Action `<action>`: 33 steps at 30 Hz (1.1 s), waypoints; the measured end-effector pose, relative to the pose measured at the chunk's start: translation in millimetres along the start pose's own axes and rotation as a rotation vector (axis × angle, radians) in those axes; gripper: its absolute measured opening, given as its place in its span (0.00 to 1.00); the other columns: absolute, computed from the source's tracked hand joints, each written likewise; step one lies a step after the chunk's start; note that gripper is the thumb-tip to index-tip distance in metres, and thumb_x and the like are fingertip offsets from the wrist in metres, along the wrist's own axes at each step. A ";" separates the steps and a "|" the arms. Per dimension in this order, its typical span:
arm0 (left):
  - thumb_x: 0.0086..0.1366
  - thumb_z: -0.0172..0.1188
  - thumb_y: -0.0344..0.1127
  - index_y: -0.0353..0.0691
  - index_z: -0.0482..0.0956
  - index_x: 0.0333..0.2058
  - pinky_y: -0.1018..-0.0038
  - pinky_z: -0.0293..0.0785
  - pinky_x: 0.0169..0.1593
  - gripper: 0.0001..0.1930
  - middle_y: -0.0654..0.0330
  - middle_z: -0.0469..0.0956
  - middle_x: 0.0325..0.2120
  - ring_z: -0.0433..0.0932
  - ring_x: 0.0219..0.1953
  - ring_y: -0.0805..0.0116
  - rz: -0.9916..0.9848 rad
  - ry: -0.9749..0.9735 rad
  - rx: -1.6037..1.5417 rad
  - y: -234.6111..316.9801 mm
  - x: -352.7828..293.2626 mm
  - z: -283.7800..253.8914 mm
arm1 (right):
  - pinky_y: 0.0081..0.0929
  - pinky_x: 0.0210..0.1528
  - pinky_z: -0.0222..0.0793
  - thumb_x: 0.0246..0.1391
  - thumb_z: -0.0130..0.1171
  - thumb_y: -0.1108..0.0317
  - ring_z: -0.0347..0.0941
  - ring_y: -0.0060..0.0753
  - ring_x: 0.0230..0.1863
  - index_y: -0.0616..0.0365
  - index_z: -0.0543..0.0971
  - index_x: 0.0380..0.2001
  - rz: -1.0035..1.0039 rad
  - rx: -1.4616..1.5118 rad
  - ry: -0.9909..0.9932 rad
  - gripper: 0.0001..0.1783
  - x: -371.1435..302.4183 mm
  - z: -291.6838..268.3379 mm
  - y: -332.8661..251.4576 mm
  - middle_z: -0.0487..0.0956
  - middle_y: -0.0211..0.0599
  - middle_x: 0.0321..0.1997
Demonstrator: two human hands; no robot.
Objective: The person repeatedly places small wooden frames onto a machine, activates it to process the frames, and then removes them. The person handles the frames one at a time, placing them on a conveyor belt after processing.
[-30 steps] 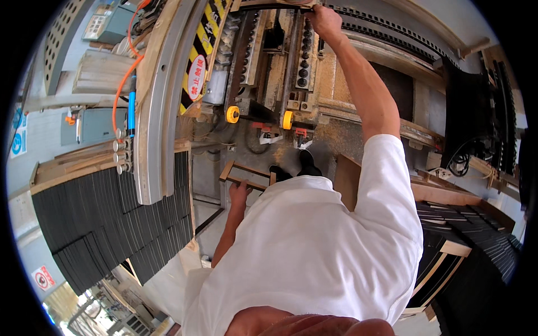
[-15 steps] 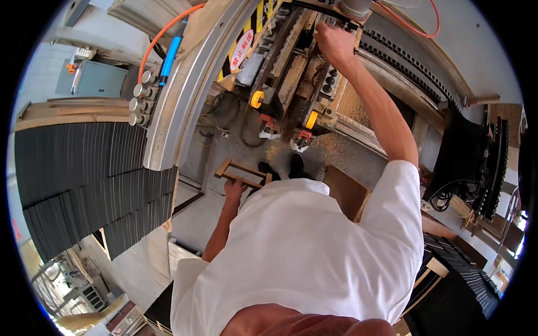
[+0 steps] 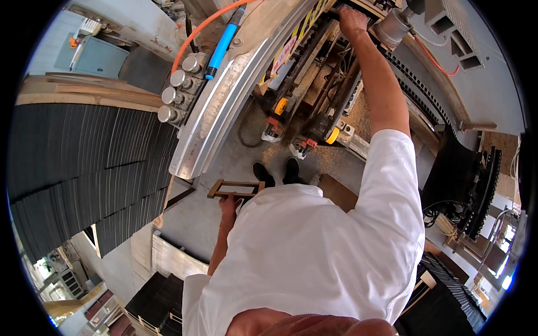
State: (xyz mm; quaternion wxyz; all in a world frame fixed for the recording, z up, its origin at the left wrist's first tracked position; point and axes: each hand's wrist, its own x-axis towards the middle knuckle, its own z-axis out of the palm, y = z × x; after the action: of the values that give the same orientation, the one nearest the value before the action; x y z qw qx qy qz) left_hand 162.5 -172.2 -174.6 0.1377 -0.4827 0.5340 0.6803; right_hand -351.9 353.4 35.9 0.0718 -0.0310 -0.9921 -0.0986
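Low at my left side, my left hand (image 3: 227, 206) is closed on one edge of a small rectangular wooden frame (image 3: 241, 183), which hangs beside my legs. My right arm is stretched far forward over a woodworking machine (image 3: 314, 84) with parallel rails. At its far end my right hand (image 3: 353, 22) is closed, its fingers curled down by the machine's dark crosspiece. What those fingers grip is hidden. Two yellow knobs (image 3: 281, 105) and red-and-white fittings (image 3: 273, 127) sit at the rails' near ends.
Stacked dark slats (image 3: 84, 151) fill the left. A metal beam (image 3: 196, 145) with round silver buttons (image 3: 180, 78) and a blue cylinder (image 3: 224, 47) juts between them and the machine. Sawdust lies on the floor (image 3: 263, 154); a brown board (image 3: 338, 191) stands by my right leg.
My right hand has gone farther forward along the machine. The left hand still holds the wooden frame low, and the whole view has shifted, with the metal beam now looking larger.
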 end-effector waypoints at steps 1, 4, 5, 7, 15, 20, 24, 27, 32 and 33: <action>0.60 0.59 0.31 0.29 0.72 0.40 0.68 0.83 0.33 0.13 0.54 0.77 0.32 0.79 0.34 0.62 -0.003 0.007 0.016 2.2 2.3 1.9 | 0.44 0.45 0.72 0.47 0.58 0.68 0.77 0.48 0.46 0.57 0.79 0.40 -0.004 0.028 -0.019 0.14 5.0 1.8 5.4 0.80 0.49 0.43; 0.60 0.59 0.31 0.30 0.72 0.41 0.68 0.83 0.33 0.13 0.54 0.77 0.33 0.79 0.34 0.62 0.016 0.009 0.081 8.6 10.5 8.5 | 0.45 0.44 0.73 0.47 0.57 0.70 0.78 0.51 0.42 0.58 0.79 0.36 0.017 0.138 0.188 0.11 11.4 16.3 12.7 0.80 0.52 0.40; 0.60 0.59 0.31 0.30 0.72 0.41 0.69 0.83 0.33 0.13 0.54 0.77 0.33 0.79 0.33 0.63 0.042 -0.001 0.112 11.6 15.6 11.5 | 0.44 0.44 0.72 0.48 0.56 0.69 0.77 0.51 0.41 0.57 0.79 0.35 0.043 0.172 0.176 0.10 18.0 19.4 15.3 0.80 0.49 0.38; 0.60 0.59 0.31 0.30 0.72 0.42 0.69 0.83 0.33 0.13 0.54 0.76 0.34 0.79 0.33 0.63 0.098 -0.020 0.151 15.8 21.8 17.8 | 0.47 0.44 0.74 0.50 0.57 0.72 0.76 0.53 0.44 0.52 0.78 0.41 0.028 0.119 0.162 0.12 18.0 23.5 21.8 0.79 0.46 0.41; 0.61 0.59 0.31 0.29 0.72 0.42 0.69 0.83 0.35 0.14 0.54 0.76 0.36 0.78 0.35 0.64 0.144 -0.019 0.219 21.8 18.8 46.2 | 0.50 0.44 0.75 0.47 0.61 0.72 0.76 0.55 0.47 0.48 0.80 0.41 -0.027 0.168 0.050 0.15 26.4 9.9 22.6 0.80 0.43 0.42; 0.60 0.59 0.31 0.29 0.73 0.42 0.70 0.80 0.32 0.14 0.55 0.77 0.34 0.78 0.34 0.65 0.219 -0.026 0.259 16.8 19.1 51.6 | 0.42 0.41 0.72 0.49 0.55 0.70 0.77 0.49 0.40 0.56 0.80 0.36 -0.114 0.395 0.062 0.10 30.1 15.2 30.8 0.80 0.46 0.38; 0.60 0.59 0.31 0.27 0.74 0.37 0.72 0.79 0.30 0.12 0.53 0.78 0.33 0.78 0.31 0.66 0.284 0.036 0.062 21.4 6.0 61.3 | 0.41 0.42 0.73 0.45 0.59 0.73 0.77 0.50 0.44 0.58 0.81 0.35 -0.036 0.221 0.001 0.11 25.0 3.9 24.7 0.81 0.47 0.40; 0.60 0.59 0.31 0.28 0.75 0.36 0.73 0.80 0.29 0.10 0.54 0.78 0.32 0.78 0.31 0.67 0.254 0.115 0.078 19.3 3.4 52.5 | 0.42 0.43 0.74 0.44 0.60 0.69 0.78 0.49 0.42 0.57 0.83 0.34 -0.106 0.156 0.009 0.12 15.1 -21.3 12.8 0.82 0.48 0.38; 0.58 0.60 0.30 0.29 0.75 0.36 0.73 0.81 0.28 0.10 0.57 0.77 0.29 0.78 0.29 0.69 0.248 0.218 -0.034 7.2 4.4 30.0 | 0.46 0.45 0.73 0.47 0.61 0.68 0.76 0.50 0.46 0.50 0.81 0.41 -0.158 0.054 -0.035 0.15 16.6 -23.6 18.2 0.80 0.45 0.44; 0.59 0.60 0.30 0.30 0.75 0.37 0.74 0.80 0.28 0.11 0.57 0.77 0.29 0.77 0.29 0.70 0.264 0.217 -0.030 7.0 5.7 25.5 | 0.48 0.47 0.73 0.47 0.62 0.67 0.75 0.52 0.49 0.47 0.80 0.42 -0.195 0.000 0.002 0.15 23.7 -9.3 28.1 0.79 0.44 0.46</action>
State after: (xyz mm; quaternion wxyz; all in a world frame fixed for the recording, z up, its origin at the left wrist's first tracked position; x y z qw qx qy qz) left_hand 141.8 -155.0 -175.9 -0.0185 -0.4812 0.5942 0.6442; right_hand -372.0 380.1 53.8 0.0631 0.0656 -0.9903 -0.1053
